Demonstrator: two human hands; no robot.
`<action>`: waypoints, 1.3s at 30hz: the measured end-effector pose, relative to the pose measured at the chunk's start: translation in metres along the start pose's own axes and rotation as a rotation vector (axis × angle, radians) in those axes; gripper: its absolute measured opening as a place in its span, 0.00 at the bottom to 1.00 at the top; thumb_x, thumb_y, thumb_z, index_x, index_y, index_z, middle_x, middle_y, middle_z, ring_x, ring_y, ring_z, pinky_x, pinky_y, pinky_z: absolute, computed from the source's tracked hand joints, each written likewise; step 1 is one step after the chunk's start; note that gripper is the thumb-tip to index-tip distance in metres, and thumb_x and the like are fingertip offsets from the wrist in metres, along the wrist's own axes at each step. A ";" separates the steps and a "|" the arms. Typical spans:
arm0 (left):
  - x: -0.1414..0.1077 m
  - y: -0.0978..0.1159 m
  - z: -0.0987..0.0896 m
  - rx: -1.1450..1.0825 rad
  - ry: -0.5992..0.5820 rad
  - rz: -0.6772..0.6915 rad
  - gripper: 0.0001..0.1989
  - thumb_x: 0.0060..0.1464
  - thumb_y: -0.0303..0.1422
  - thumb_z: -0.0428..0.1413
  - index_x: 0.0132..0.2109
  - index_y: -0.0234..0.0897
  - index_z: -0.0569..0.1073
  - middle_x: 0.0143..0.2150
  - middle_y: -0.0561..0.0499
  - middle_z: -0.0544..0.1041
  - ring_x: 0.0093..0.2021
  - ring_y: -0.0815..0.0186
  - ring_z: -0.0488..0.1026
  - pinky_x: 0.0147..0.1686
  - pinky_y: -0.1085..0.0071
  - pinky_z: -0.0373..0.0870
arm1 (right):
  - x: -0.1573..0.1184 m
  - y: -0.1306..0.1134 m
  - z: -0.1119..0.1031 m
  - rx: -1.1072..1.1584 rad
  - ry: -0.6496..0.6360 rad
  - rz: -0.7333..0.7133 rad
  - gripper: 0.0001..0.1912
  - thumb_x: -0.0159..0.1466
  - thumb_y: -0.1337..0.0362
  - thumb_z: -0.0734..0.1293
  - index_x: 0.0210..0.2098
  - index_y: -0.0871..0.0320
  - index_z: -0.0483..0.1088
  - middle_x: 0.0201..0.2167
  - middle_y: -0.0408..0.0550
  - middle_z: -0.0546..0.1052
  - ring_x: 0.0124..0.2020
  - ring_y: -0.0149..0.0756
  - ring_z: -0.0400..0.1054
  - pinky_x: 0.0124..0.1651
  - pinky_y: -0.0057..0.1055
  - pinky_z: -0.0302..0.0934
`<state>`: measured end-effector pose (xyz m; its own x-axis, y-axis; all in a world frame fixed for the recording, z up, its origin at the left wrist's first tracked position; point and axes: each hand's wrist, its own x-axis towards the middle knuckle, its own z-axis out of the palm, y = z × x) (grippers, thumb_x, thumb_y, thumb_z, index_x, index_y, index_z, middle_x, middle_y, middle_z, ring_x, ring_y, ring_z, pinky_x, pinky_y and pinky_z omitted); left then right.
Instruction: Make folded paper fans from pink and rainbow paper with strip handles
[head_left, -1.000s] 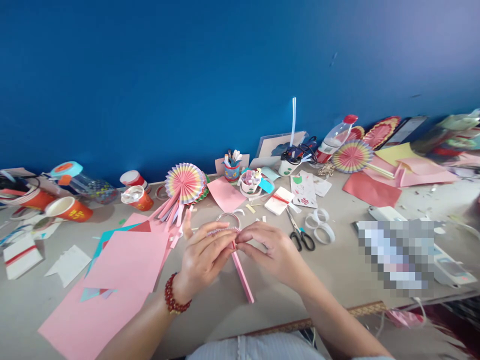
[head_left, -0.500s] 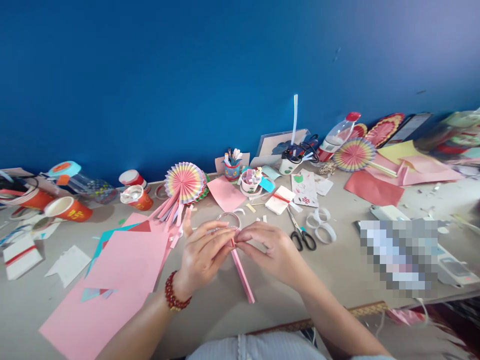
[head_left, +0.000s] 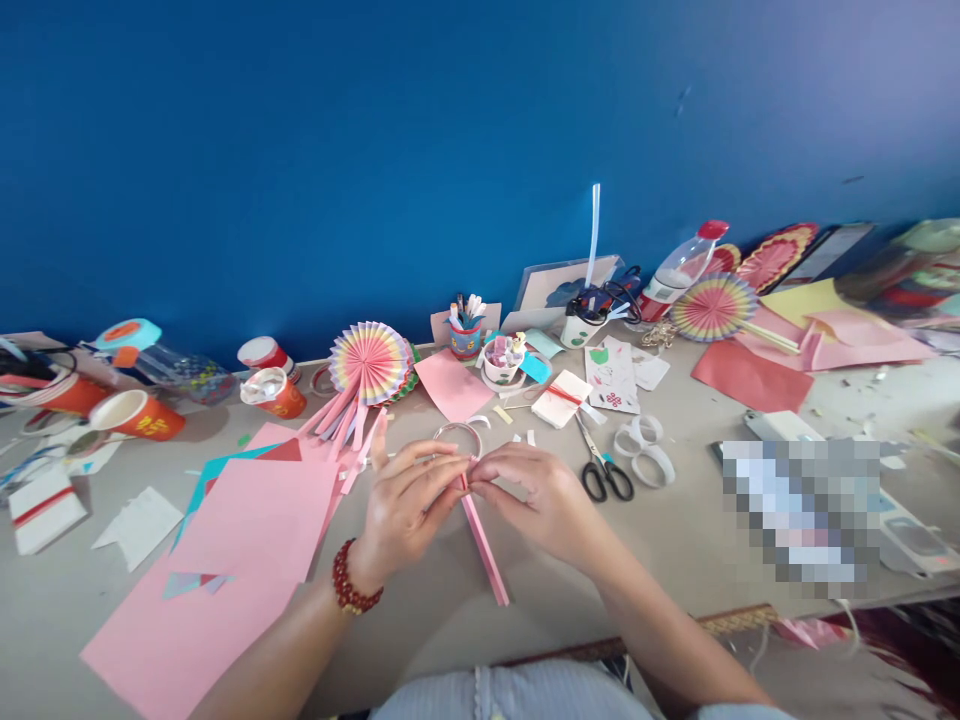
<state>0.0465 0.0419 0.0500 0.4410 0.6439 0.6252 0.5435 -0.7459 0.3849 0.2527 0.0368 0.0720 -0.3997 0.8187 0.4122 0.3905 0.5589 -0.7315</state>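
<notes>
A narrow folded pink paper strip [head_left: 486,553] slants down toward me from between my fingertips. My left hand [head_left: 409,500], with a red bead bracelet at the wrist, pinches the strip's upper end. Against it from the other side, my right hand [head_left: 536,495] pinches the same end with thumb and forefinger. Just behind the fingertips lies a round ring [head_left: 459,432], partly hidden by the hands. A pleated paper fan [head_left: 367,362] with pink strips hanging from it rests behind my left hand.
Pink sheets [head_left: 255,520] lie at the left, near orange paper cups [head_left: 139,415]. Black-handled scissors [head_left: 606,475] and white tape rolls [head_left: 645,450] are right of my hands. A bottle [head_left: 682,270] leans farther back, with a blurred-out device [head_left: 799,515] at the right.
My fingertips have shifted slightly at the top of the pink strip, and more of its upper end shows. The view has moved a little.
</notes>
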 end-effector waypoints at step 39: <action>-0.025 -0.001 0.007 -0.089 0.026 -0.077 0.10 0.63 0.27 0.57 0.50 0.42 0.75 0.44 0.53 0.83 0.52 0.60 0.76 0.63 0.55 0.58 | 0.001 0.001 0.016 0.057 -0.085 0.132 0.07 0.62 0.72 0.66 0.29 0.55 0.69 0.28 0.42 0.74 0.34 0.34 0.69 0.40 0.28 0.59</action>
<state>0.0399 0.0280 0.0294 0.3808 0.6964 0.6083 0.5091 -0.7070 0.4909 0.2398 0.0365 0.0630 -0.4181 0.8690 0.2645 0.3972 0.4368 -0.8071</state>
